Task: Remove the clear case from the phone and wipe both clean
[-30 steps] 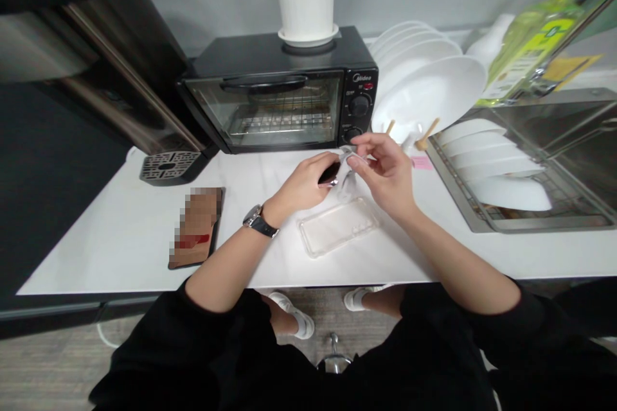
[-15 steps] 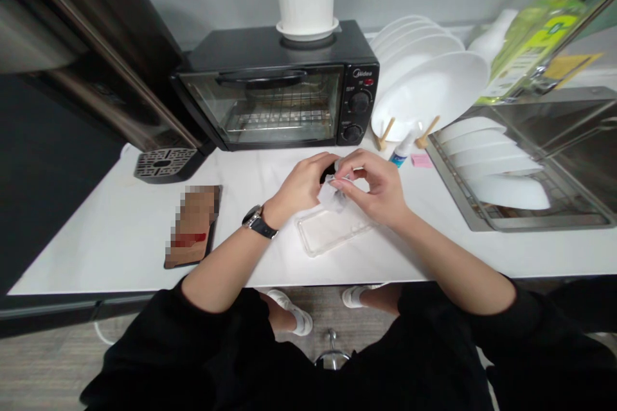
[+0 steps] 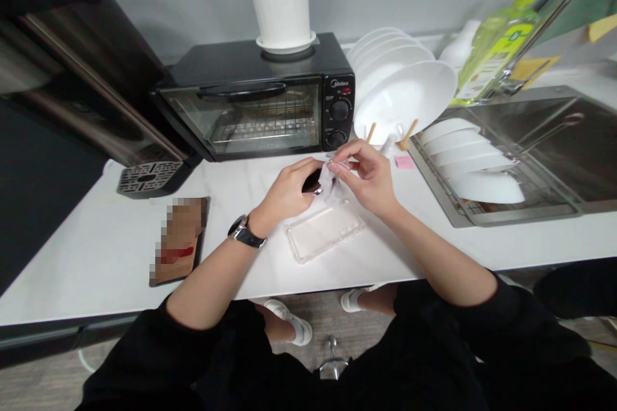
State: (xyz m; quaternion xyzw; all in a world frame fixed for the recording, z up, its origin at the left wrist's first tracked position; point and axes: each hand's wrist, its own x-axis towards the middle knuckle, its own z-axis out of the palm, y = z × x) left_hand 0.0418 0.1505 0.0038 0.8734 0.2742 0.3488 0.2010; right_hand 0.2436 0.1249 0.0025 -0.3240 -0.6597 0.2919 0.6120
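Note:
My left hand [image 3: 292, 191], with a watch on its wrist, is closed around a dark, shiny phone [image 3: 312, 182]; most of it is hidden by the fingers. A crumpled white tissue [image 3: 331, 185] is pinched between the thumb and fingers of my right hand [image 3: 367, 173], up against the right end of the phone. Just below both hands a clear phone case [image 3: 325, 232] lies flat on the white counter [image 3: 270, 263]. A small spray bottle [image 3: 388, 144] stands behind my right hand, partly covered by it.
A second phone-shaped device [image 3: 179, 237], its screen blurred, lies left of my left forearm. Behind are a toaster oven [image 3: 255, 112] and a drinks dispenser [image 3: 149, 176]. White plates [image 3: 407, 96], a pink sticky pad [image 3: 404, 162] and a sink rack with bowls [image 3: 489, 189] are to the right.
The camera view has shifted, so the scene sits further left. More of the phone's dark surface and of the clear case shows. Both hands keep their hold.

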